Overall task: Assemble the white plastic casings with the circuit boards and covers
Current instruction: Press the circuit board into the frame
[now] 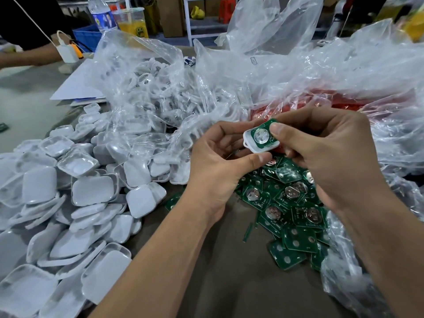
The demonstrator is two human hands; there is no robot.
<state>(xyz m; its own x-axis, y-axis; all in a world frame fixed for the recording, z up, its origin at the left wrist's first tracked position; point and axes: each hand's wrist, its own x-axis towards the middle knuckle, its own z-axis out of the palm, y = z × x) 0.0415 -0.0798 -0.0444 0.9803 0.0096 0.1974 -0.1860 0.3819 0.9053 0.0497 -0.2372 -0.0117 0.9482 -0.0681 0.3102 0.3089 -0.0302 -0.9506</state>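
Right hand [330, 154] fingers curled round the white casing [260, 140], thumb [281, 130] pressing on the green circuit board [263, 135] sitting in it — looks like the board is being seated into the shell, upper corner not yet fully down. Left hand [215, 157] grips the same casing from the other side, thumb tip [259, 158] under its lower edge, other fingers curled behind; probably steadying it so the press has something to push against. Casing is held in the air above the pile of loose circuit boards [291, 210], between both hands, open face toward the camera so alignment can be checked.

Boards lie heaped on the surface [218, 260] just below the right hand, within easy reach. Heap of white covers [75, 191] spreads on the left, well apart from the boards — parts kept sorted by type. Clear plastic bags [160, 92] behind hold more white parts; something red [321, 104] shows through the right bag. Another person's arm [27, 57] at far left, water bottle [102, 16] and a cup [132, 21] at the back.

Judgement: board-into-casing step, cover still to come.
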